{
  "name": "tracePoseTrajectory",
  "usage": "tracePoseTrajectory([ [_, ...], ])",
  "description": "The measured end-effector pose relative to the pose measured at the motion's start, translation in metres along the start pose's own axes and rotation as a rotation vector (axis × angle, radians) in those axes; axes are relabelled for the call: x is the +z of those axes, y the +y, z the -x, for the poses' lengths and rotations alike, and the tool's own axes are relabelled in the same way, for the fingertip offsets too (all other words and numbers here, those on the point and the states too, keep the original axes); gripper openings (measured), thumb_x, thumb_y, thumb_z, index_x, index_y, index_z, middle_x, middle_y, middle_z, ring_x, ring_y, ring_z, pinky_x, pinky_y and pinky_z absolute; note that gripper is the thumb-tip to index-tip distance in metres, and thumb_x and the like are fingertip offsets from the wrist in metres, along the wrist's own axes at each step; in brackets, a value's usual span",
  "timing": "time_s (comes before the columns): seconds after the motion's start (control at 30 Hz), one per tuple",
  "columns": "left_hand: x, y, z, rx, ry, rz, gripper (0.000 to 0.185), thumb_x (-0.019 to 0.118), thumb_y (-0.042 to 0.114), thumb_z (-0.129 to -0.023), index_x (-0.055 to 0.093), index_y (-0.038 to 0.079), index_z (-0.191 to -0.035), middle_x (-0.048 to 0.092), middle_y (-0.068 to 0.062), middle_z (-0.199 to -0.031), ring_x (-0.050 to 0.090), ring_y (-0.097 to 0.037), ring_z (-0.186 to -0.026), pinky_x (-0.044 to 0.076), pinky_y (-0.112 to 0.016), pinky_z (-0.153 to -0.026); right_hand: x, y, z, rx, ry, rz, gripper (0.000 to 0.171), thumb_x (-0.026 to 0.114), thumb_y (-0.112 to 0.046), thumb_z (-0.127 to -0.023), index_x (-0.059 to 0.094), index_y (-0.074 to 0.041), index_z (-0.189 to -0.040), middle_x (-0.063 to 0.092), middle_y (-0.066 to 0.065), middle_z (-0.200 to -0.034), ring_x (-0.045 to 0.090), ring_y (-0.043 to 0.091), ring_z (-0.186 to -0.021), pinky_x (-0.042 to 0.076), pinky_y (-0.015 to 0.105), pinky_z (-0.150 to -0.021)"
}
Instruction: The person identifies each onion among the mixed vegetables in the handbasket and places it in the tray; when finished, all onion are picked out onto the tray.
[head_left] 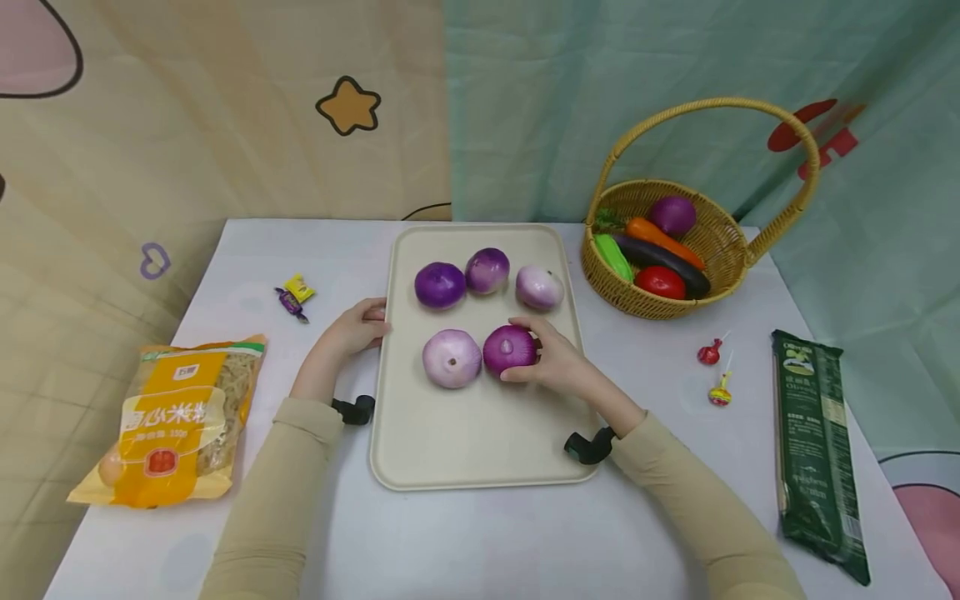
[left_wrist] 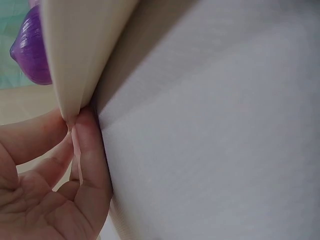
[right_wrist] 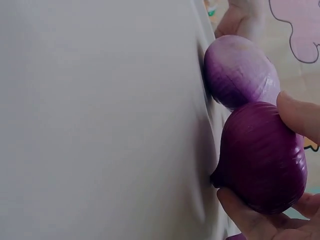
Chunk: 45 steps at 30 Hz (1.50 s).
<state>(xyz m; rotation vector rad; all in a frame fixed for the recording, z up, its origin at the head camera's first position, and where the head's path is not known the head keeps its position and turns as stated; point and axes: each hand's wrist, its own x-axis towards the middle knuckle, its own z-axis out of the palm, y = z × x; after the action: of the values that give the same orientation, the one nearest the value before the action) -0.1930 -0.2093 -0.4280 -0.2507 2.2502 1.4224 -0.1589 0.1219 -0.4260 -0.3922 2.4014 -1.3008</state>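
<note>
A cream rectangular tray (head_left: pixel 483 442) lies on the white table, bearing several purple onions. My left hand (head_left: pixel 351 332) pinches the tray's left rim, thumb and fingers to either side of it in the left wrist view. Around a dark purple onion (head_left: pixel 504 350) curl the thumb and fingers of my right hand (head_left: pixel 557 358). In the right wrist view this onion (right_wrist: pixel 262 157) is gripped from two sides, right beside a paler onion (head_left: pixel 452 360). Behind them on the tray sit a deep purple onion (head_left: pixel 439 286), a two-toned onion (head_left: pixel 487 271) and a whitish-purple onion (head_left: pixel 540 287).
At the back right stands a wicker basket (head_left: pixel 720 250) of vegetables with a tall handle. Two lollipops (head_left: pixel 719 392) and a green spaghetti packet (head_left: pixel 817 450) lie right of the tray. Leftward are wrapped candies (head_left: pixel 292 304) and a yellow food bag (head_left: pixel 172 425).
</note>
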Motion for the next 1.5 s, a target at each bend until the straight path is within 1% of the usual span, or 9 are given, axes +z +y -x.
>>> tracePoseTrajectory([
  [0.2, 0.000, 0.006, -0.002, 0.005, 0.010, 0.000, 0.062, 0.050, 0.006, -0.100, 0.023, 0.006, -0.156, 0.040, -0.022, -0.140, 0.048, -0.029, -0.122, 0.046, -0.041, -0.110, -0.002, -0.004, 0.000, -0.054, -0.001, 0.007, 0.090, 0.083, -0.018, -0.079, 0.031, -0.005, -0.152, 0.037, 0.019, -0.152, 0.047, 0.041, -0.130, 0.050, 0.049, -0.105],
  [0.4, 0.000, 0.008, -0.004, 0.012, 0.010, -0.005, 0.063, 0.051, 0.007, -0.100, 0.023, 0.006, -0.156, 0.040, -0.022, -0.140, 0.048, -0.029, -0.122, 0.046, -0.042, -0.110, -0.003, -0.006, 0.001, -0.056, -0.024, 0.021, 0.092, 0.083, -0.017, -0.080, 0.029, -0.006, -0.153, 0.035, 0.017, -0.155, 0.045, 0.039, -0.134, 0.048, 0.047, -0.107],
  [0.6, -0.001, 0.011, -0.003, 0.017, 0.011, -0.005, 0.063, 0.050, 0.006, -0.100, 0.023, 0.006, -0.156, 0.039, -0.023, -0.142, 0.048, -0.030, -0.123, 0.045, -0.042, -0.111, -0.032, -0.014, 0.005, -0.104, 0.006, -0.025, 0.078, 0.077, -0.018, -0.086, 0.035, -0.001, -0.149, 0.038, 0.018, -0.153, 0.046, 0.040, -0.133, 0.046, 0.052, -0.108],
  [0.7, -0.002, 0.011, -0.003, 0.020, 0.013, -0.009, 0.063, 0.050, 0.007, -0.100, 0.023, 0.006, -0.156, 0.039, -0.024, -0.142, 0.048, -0.030, -0.124, 0.046, -0.041, -0.110, -0.062, -0.021, 0.006, -0.105, 0.085, -0.004, 0.064, 0.072, -0.022, -0.091, 0.043, -0.001, -0.144, 0.045, 0.018, -0.149, 0.047, 0.039, -0.133, 0.045, 0.053, -0.109],
  [0.83, -0.003, 0.007, -0.002, 0.014, 0.014, -0.016, 0.062, 0.051, 0.007, -0.100, 0.023, 0.005, -0.156, 0.040, -0.023, -0.141, 0.049, -0.028, -0.121, 0.047, -0.040, -0.109, -0.106, -0.026, 0.005, -0.071, 0.251, 0.074, 0.056, 0.068, -0.030, -0.094, 0.050, -0.005, -0.140, 0.052, 0.016, -0.143, 0.049, 0.034, -0.131, 0.044, 0.051, -0.110],
  [1.0, -0.003, 0.001, 0.001, 0.011, -0.004, -0.023, 0.062, 0.049, 0.006, -0.100, 0.022, 0.003, -0.155, 0.039, -0.024, -0.140, 0.048, -0.028, -0.121, 0.047, -0.041, -0.109, -0.156, -0.018, -0.004, 0.011, 0.464, 0.137, 0.061, 0.065, -0.043, -0.093, 0.051, -0.008, -0.140, 0.053, 0.016, -0.142, 0.048, 0.034, -0.131, 0.042, 0.050, -0.111],
  [1.13, -0.001, -0.002, 0.001, 0.015, -0.012, -0.015, 0.062, 0.049, 0.006, -0.100, 0.022, 0.002, -0.155, 0.039, -0.024, -0.140, 0.048, -0.030, -0.123, 0.047, -0.042, -0.110, -0.189, 0.000, -0.020, 0.108, 0.585, 0.133, 0.070, 0.062, -0.052, -0.092, 0.046, -0.008, -0.144, 0.049, 0.018, -0.144, 0.046, 0.035, -0.132, 0.040, 0.050, -0.112],
  [1.3, 0.000, -0.004, 0.001, 0.002, -0.011, -0.004, 0.061, 0.051, 0.007, -0.100, 0.024, 0.004, -0.155, 0.042, -0.021, -0.136, 0.050, -0.026, -0.119, 0.050, -0.037, -0.106, -0.218, 0.021, -0.038, 0.208, 0.711, 0.048, 0.075, 0.060, -0.051, -0.092, 0.039, -0.006, -0.148, 0.044, 0.020, -0.147, 0.044, 0.033, -0.132, 0.039, 0.046, -0.114],
  [1.5, 0.001, -0.003, 0.003, 0.012, -0.001, -0.006, 0.061, 0.051, 0.006, -0.100, 0.025, 0.001, -0.154, 0.042, -0.023, -0.137, 0.051, -0.028, -0.120, 0.051, -0.038, -0.105, -0.234, 0.039, -0.053, 0.320, 0.818, -0.139, 0.079, 0.061, -0.051, -0.090, 0.033, -0.009, -0.151, 0.035, 0.015, -0.153, 0.038, 0.025, -0.133, 0.038, 0.034, -0.114],
])
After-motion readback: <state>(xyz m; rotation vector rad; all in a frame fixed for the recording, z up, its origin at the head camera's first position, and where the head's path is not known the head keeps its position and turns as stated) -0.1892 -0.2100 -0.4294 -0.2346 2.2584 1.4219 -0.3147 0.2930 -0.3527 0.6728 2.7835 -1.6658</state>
